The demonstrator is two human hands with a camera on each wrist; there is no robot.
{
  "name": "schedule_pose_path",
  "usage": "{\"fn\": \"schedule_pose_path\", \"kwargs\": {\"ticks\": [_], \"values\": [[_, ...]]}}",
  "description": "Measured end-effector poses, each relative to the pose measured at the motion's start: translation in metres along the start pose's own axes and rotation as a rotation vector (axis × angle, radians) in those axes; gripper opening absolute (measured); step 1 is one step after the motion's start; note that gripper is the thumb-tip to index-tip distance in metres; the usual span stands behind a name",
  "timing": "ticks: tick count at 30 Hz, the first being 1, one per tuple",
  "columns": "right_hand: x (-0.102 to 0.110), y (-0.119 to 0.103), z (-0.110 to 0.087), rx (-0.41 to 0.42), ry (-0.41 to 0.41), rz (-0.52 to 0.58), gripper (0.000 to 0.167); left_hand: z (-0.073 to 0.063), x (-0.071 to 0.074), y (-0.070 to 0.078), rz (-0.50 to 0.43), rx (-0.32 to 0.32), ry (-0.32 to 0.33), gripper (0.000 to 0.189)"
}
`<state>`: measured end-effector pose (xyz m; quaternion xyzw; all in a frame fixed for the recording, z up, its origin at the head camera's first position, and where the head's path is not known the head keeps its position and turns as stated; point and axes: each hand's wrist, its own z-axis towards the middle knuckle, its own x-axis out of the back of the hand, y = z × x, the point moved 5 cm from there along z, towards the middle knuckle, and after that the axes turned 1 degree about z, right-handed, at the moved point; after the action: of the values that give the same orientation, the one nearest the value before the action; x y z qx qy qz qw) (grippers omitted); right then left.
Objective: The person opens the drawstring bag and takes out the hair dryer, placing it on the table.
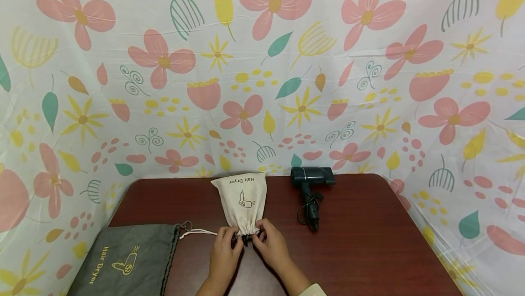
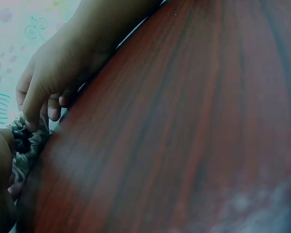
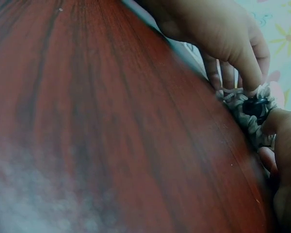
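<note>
A cream cloth drawstring bag (image 1: 244, 200), printed with "Hair Dryer" and a dryer drawing, lies at the table's middle, its gathered mouth facing me. My left hand (image 1: 223, 251) pinches the left side of that mouth. On the other side, my right hand (image 1: 272, 247) pinches the puckered cloth between thumb and fingers. A small black part (image 3: 255, 108) pokes out of the opening between both hands; the rest of it is hidden inside. The bag's white cord (image 1: 198, 231) trails left. In the left wrist view, the bag's mouth (image 2: 34, 145) shows crumpled folds.
To the right of the bag lies a dark hair dryer (image 1: 313, 176) with its cord bundled by the handle. A grey drawstring bag (image 1: 135, 250) with yellow print lies flat at the left. Behind the reddish-brown table (image 1: 361, 241) hangs a floral cloth (image 1: 311, 114).
</note>
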<state>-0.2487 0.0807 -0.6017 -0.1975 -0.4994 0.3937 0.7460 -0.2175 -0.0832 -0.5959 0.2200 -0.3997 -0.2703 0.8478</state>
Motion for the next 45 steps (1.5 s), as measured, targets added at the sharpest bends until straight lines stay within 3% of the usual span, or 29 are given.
{"fn": "schedule_pose_path", "kwargs": {"ticks": [6, 20, 45], "values": [[0.0007, -0.0014, -0.0005, 0.03, 0.018, -0.008, 0.031, 0.0002, -0.0004, -0.0004, 0.039, 0.002, -0.011, 0.024], [0.0009, -0.0011, -0.0002, -0.015, -0.01, 0.016, 0.03, 0.0009, -0.0013, 0.002, 0.056, -0.029, 0.005, 0.023], [0.0028, -0.001, -0.0001, -0.066, -0.026, 0.068, 0.031, 0.0007, -0.0042, -0.0001, 0.059, 0.013, -0.032, 0.018]]}}
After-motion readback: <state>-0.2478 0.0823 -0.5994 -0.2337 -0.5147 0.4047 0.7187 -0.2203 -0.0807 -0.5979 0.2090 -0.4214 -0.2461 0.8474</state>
